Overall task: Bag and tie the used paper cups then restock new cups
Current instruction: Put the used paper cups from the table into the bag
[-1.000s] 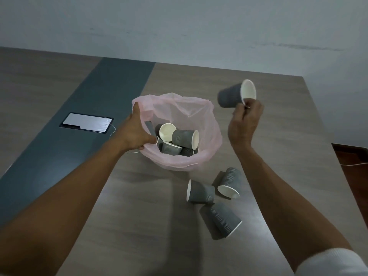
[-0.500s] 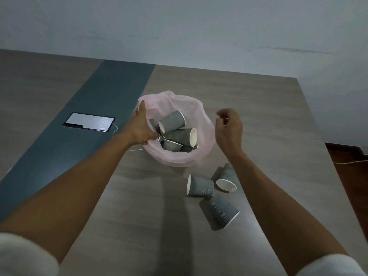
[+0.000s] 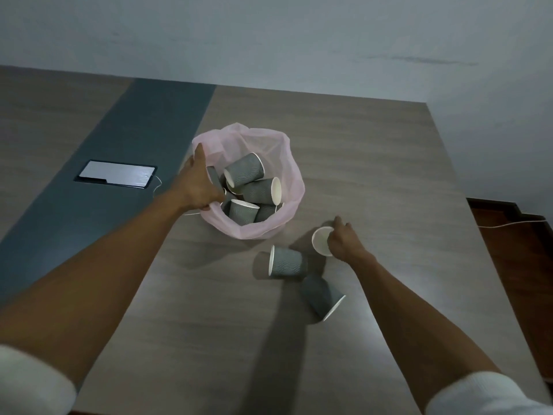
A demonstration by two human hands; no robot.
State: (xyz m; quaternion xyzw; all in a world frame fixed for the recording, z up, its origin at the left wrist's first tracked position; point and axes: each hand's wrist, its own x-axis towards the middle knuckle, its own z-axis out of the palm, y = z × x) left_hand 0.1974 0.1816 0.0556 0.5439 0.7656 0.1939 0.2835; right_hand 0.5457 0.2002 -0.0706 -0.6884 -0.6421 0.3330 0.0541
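A pink plastic bag [image 3: 291, 178] sits open in the middle of the table, with several grey ribbed paper cups [image 3: 245, 175] lying inside it. My left hand [image 3: 196, 187] grips the bag's left rim and holds it open. Right of the bag, my right hand [image 3: 344, 239] closes around a cup [image 3: 320, 239] whose white mouth faces me. Two more grey cups lie on their sides on the table: one [image 3: 287, 262] just left of my right wrist, another [image 3: 323, 296] nearer to me.
A phone [image 3: 115, 176] with a white cable lies on the dark stripe of the wooden table [image 3: 374, 163], left of the bag. The table's right edge drops to a dark floor [image 3: 520, 250] where a white cord runs. A grey wall stands behind.
My right hand dropped its raised cup into the bag, then came down to the table and closed on another cup. My left hand stayed on the bag's rim.
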